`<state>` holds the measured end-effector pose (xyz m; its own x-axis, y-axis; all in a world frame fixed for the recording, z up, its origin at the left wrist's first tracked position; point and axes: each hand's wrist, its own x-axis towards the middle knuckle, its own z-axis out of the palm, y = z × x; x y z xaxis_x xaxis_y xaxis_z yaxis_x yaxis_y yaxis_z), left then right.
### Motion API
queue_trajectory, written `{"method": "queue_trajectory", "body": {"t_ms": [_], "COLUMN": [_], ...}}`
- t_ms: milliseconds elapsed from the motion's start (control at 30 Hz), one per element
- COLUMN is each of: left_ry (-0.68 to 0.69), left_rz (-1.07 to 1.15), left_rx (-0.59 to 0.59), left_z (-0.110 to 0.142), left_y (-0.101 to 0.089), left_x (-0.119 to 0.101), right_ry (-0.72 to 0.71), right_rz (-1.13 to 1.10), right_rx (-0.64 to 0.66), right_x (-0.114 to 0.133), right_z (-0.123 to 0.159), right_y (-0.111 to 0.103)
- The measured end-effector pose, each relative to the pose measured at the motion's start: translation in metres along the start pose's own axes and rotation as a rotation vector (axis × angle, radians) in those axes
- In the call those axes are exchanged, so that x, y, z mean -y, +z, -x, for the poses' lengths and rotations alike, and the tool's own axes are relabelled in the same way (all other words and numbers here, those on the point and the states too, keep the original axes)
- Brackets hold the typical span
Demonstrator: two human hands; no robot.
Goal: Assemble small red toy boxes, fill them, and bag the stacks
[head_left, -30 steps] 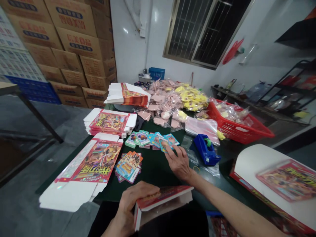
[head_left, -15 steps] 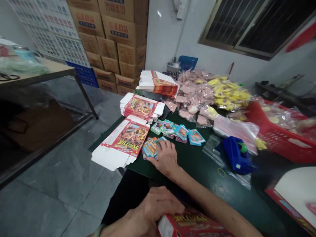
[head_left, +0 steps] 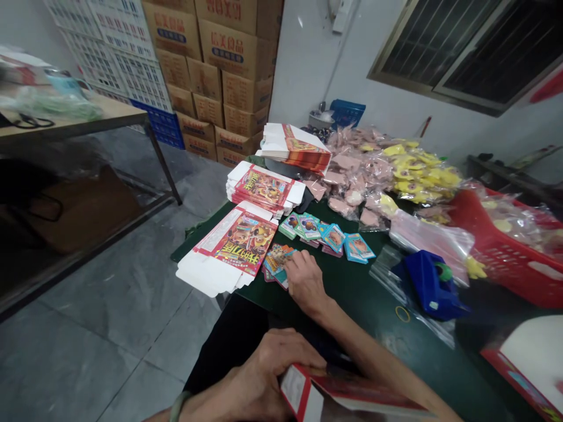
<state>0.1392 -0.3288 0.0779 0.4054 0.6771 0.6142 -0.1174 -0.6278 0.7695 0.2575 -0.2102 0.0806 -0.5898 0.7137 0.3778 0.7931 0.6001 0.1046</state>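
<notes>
The right hand (head_left: 305, 284) is pressing open-fingered on the cards (head_left: 277, 264) beside the flat carton (head_left: 231, 249) (the left hand (head_left: 264, 375) is gripping a red box (head_left: 347, 395)).

A green table (head_left: 365, 310) holds cards (head_left: 323, 234), box blanks (head_left: 233, 246), a tape dispenser (head_left: 428, 285).

Stacked cartons (head_left: 224, 58), red basket (head_left: 505, 258) (plastic), tape dispenser (head_left: 428, 287)

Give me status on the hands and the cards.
Left hand gripping red carton. Right hand on small card pile. Flat carton blank beside pile, not blocking.
</notes>
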Motion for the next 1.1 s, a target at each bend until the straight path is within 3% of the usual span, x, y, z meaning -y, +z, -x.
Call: {"method": "queue_trajectory", "body": {"t_ms": [233,367,467,600,700,800,933,1100], "left_ry": [-0.011,-0.179,-0.350,-0.416,-0.438,-0.444,-0.386,-0.255], "left_rz": [0.008,0.051,0.130,0.321,0.309,0.280,0.242,0.082], "left_rx": [-0.040,-0.065,-0.057,-0.086,-0.153,-0.181,-0.132,-0.067], "left_z": [0.001,-0.007,-0.014,-0.023,-0.035,-0.053,-0.074,-0.082], "left_y": [0.004,-0.001,-0.006,-0.007,-0.006,-0.002,0.007,0.014], "left_x": [-0.001,-0.013,-0.022,-0.016,-0.005,0.002,0.005,0.011], "right_ry": [-0.022,0.038,0.246,0.541,0.568,0.498,0.306,0.205], "right_rz": [-0.164,-0.301,-0.515,-0.925,-1.077,-1.034,-0.687,-0.297], "right_rx": [-0.213,-0.268,-0.454,-0.662,-0.894,-1.057,-0.866,-0.684], "right_x": [0.010,-0.008,-0.040,-0.080,-0.085,-0.067,-0.040,-0.043], "right_z": [0.015,0.014,0.012,0.023,0.046,0.071,0.094,0.104], "right_y": [0.008,-0.009,-0.035,-0.088,-0.133,-0.171,-0.186,-0.166]}}
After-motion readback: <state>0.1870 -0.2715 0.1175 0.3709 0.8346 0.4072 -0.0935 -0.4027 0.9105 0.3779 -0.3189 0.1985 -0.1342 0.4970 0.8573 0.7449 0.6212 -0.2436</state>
